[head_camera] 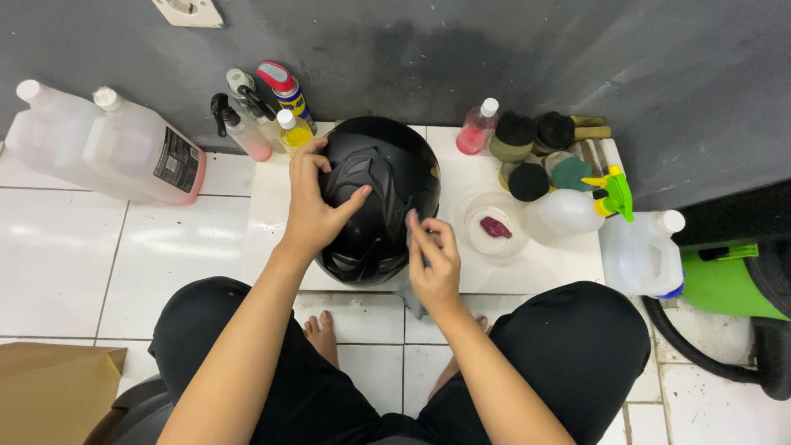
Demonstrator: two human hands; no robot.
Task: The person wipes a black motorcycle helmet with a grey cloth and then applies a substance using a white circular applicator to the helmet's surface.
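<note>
On the white board, hands (317, 206) (432, 268) steady and wipe black helmet (387, 177)

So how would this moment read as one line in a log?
left hand: resting on black helmet | right hand: pinching grey cloth at helmet's side | clear dish: beside helmet

Left hand (315, 206) is stretched forward, palm down, fingers spread and the thumb angled out to the right. Right hand (434, 262) sits closer in, fingertips pinched together, apparently nipping something thin. Both forearms are bare, angling inward from the knees.
</note>
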